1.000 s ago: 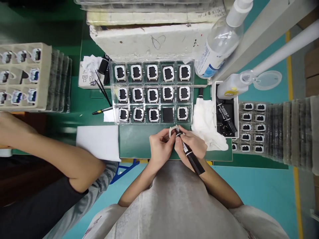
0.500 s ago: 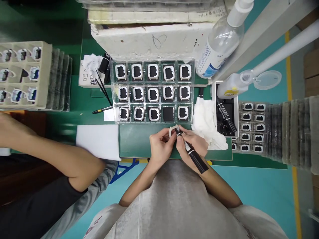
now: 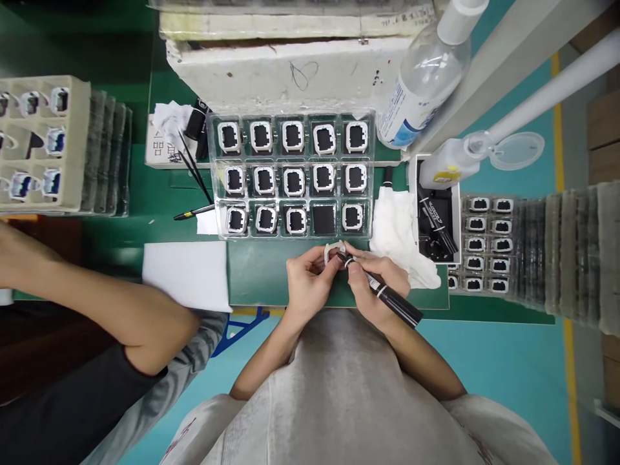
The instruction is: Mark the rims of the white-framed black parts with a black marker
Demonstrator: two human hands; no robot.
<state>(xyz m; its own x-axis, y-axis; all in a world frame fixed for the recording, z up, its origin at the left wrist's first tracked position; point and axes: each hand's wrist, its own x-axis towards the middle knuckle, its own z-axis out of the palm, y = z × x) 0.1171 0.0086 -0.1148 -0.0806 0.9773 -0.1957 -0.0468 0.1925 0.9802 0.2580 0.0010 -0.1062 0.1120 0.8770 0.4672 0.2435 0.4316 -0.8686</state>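
Between thumb and fingers, my left hand [image 3: 309,281] pinches a small whitish watch-case-like frame [image 3: 328,250]. My right hand [image 3: 380,284] is closed round a black marker pen [image 3: 397,303], whose tip points left and meets or nearly meets the frame's inner side; exact contact is too small to tell. Just beyond both hands lies a clear plastic tray [image 3: 310,237] with rows of similar white frames on black pads. One front-row pocket, second from the right, shows only a bare black pad [image 3: 324,219].
A white cloth [image 3: 402,239] and a box of markers [image 3: 458,226] lie at right, near a spray bottle [image 3: 421,84]. Tweezers [image 3: 195,168], a pen [image 3: 194,212] and a white pad [image 3: 186,274] are at left. A co-worker's arm [image 3: 106,303] reaches in there.
The marker has swung to a flatter angle, its back end moving right. The frame is turned slightly in my left fingers. The whole view has shifted a little left.
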